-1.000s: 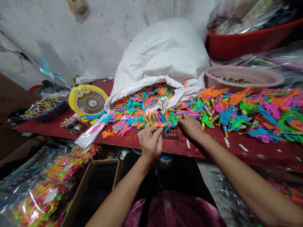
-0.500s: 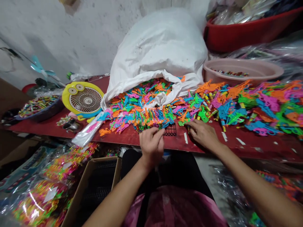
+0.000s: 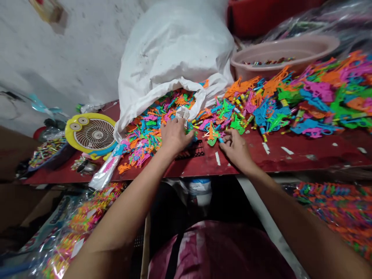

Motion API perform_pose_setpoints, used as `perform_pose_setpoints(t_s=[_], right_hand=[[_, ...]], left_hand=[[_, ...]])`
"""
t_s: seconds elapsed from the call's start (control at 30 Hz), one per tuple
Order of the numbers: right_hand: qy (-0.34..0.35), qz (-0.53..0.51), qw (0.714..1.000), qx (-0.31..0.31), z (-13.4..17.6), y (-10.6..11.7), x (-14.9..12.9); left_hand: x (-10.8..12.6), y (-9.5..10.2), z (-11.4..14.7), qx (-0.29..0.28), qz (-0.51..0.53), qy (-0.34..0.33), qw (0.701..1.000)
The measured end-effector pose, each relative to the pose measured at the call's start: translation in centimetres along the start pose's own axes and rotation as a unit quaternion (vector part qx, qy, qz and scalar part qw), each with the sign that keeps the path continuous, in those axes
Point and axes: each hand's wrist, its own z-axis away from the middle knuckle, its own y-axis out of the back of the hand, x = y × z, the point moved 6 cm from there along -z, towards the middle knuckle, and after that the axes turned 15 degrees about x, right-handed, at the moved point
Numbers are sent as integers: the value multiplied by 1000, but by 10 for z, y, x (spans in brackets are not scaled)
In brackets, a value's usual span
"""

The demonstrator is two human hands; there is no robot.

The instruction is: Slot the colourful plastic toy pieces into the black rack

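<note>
My left hand (image 3: pixel 175 135) lies over the heap of colourful plastic toy pieces (image 3: pixel 142 145) at the sack's mouth. Its thumb is apart from the fingers; the fingertips are partly hidden among the pieces. Under that hand and wrist a black plastic grid (image 3: pixel 198 149) rests on the red table, partly covered. To the right, my right hand (image 3: pixel 236 150) is low over the table, thumb and fingers closed on a small blue plastic piece (image 3: pixel 221 140). Just left of its fingertips are a green perforated piece (image 3: pixel 212 141) and an upright orange piece (image 3: pixel 211 131).
A big white sack (image 3: pixel 174 46) stands behind the heap. Many gun-shaped toys (image 3: pixel 316 97) cover the right side, before a pink basin (image 3: pixel 285 48). A yellow fan (image 3: pixel 93 133), a metal cup (image 3: pixel 86 166) and a basin of small pieces (image 3: pixel 48 153) are at left.
My left hand has moved from the table's front edge forward onto the heap, and its fist has opened out. My right hand has shifted slightly, with a blue piece now showing at its fingertips. The view has turned.
</note>
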Motion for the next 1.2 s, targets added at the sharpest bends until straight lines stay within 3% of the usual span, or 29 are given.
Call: perform_pose_setpoints(t_s=[0.23,0.43,0.7,0.83,0.93,1.03,1.2], right_hand=[[-119,-144,982,13,-5,-1,15],[-173,-210,962,-20,-3,2,9],[-125,-223,967,-8,-1,7,-8],[-76,-124,989,-38,0,6,-10],[-42,-81,994,-57,0,5,-9],[11,-68,995,-66,0,1,-10],[94,-6,995,-44,3,1,-17]], left_hand=[[-29,-14,-18,-30,-31,20,999],[-32,-21,-31,-49,-70,49,995],[-26,-19,-28,-51,-76,52,994],[-30,-11,-23,-54,-16,44,997],[-48,4,-18,-21,37,46,998],[-81,15,-6,-2,55,64,996],[-110,8,26,-40,111,5,993]])
